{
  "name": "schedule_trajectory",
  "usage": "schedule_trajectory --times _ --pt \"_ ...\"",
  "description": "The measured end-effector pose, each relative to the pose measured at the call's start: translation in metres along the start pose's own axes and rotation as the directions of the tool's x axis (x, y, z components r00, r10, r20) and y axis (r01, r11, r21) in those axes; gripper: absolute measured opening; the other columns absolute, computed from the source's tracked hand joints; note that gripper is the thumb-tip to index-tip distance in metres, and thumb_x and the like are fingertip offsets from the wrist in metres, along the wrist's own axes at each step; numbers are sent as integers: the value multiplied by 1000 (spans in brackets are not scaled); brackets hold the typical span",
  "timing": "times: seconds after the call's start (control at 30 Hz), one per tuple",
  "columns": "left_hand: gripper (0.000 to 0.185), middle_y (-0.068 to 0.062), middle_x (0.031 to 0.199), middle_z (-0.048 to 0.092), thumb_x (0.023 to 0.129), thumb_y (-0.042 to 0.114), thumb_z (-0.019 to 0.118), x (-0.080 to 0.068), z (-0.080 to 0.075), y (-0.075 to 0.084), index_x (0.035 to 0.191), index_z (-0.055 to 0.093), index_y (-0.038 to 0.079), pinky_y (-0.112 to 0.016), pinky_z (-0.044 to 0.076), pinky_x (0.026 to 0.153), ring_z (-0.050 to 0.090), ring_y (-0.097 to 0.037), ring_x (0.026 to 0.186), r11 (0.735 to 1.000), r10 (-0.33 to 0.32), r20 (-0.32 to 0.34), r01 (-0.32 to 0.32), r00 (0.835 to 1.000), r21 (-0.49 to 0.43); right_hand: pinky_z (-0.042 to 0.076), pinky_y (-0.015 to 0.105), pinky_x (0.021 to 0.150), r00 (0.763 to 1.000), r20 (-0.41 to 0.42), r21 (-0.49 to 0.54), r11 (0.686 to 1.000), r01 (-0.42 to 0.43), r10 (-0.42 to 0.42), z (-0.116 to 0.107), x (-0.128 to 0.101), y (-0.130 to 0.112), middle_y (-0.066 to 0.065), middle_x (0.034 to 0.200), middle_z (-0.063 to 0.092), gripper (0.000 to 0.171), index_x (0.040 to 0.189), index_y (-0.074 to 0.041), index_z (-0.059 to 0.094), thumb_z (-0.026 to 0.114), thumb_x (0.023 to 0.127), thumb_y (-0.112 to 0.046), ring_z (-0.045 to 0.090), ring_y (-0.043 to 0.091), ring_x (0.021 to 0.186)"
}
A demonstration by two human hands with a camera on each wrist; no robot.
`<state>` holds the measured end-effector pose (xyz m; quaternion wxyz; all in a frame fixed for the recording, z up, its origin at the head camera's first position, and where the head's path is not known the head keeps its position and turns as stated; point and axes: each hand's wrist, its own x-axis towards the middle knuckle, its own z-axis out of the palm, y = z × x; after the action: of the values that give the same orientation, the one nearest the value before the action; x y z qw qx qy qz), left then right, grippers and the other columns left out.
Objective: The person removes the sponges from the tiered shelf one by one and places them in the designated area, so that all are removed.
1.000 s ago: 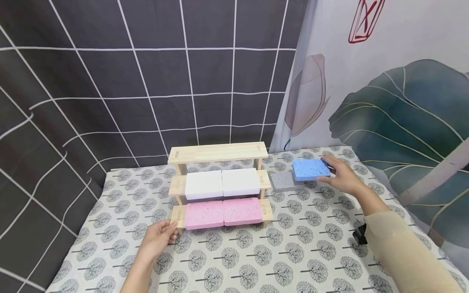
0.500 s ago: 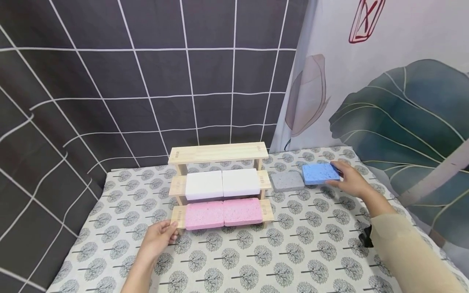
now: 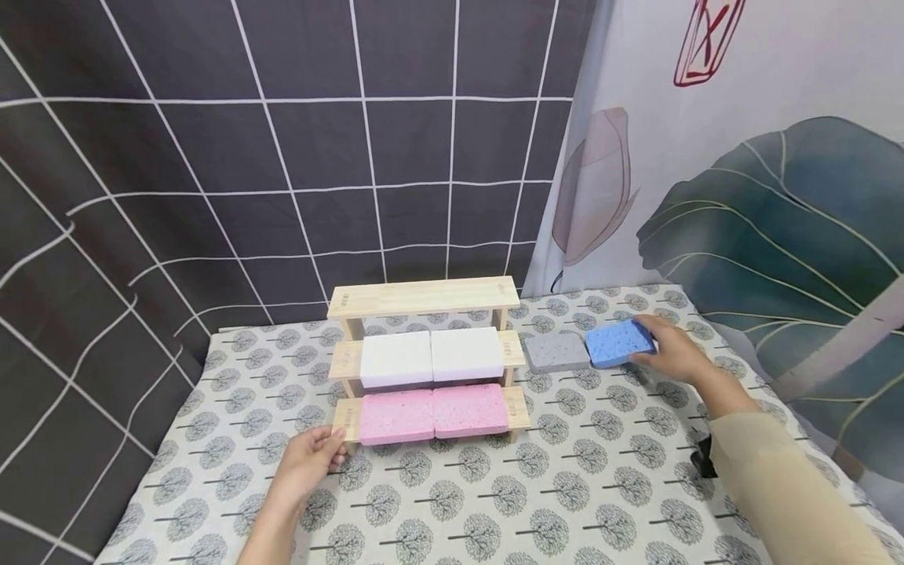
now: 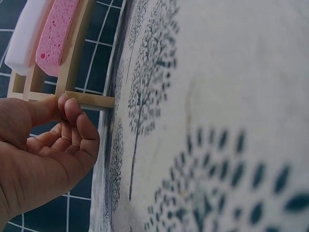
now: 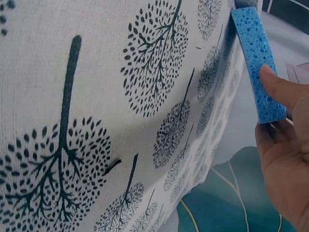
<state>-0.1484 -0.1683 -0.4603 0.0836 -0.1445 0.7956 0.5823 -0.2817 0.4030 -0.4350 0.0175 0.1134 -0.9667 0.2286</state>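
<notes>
A person's right hand [image 3: 671, 355] grips the far end of a blue sponge [image 3: 620, 343], thumb on its edge, as it lies on the table [image 3: 494, 502] just beside a grey sponge [image 3: 556, 352] and to the right of a wooden rack [image 3: 424, 297]. The left hand [image 3: 311, 459] pinches the rack's lower left corner between thumb and fingers, apparently steadying it. The step in hand looks like picking up or setting down the blue sponge next to the rack; which of the two cannot be told. Moving it onto the rack would call for lifting it clear of the grey one and carrying it left, with the bare top shelf the only free tier. Counted: three shelves on the rack; two white sponges [image 3: 431, 356] side by side on the middle shelf; two pink sponges [image 3: 432, 413] on the bottom one; one blue and one grey sponge on the tree-print cloth covering the table.
</notes>
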Motion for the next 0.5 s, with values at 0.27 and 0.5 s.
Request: schedule_trajectory --times 0.27,0.5 --pt "37 -11 86 63 96 19 52 2 1 -1 119 53 -10 -25 54 67 57 -19 77 1000 -4 -2 4 1000 9 19 69 102 1000 -10 -36 999 -18 17 7 -3 0 35 144 22 83 146 1 19 70 83 -18 22 55 128" --pt "37 -11 86 63 96 19 52 1 1 1 119 53 -10 -26 54 67 57 -18 77 1000 2 -4 -2 1000 16 23 68 100 994 -101 -36 999 38 -41 10 -3 -12 34 141 29 79 144 2 25 68 86 -28 30 54 124"
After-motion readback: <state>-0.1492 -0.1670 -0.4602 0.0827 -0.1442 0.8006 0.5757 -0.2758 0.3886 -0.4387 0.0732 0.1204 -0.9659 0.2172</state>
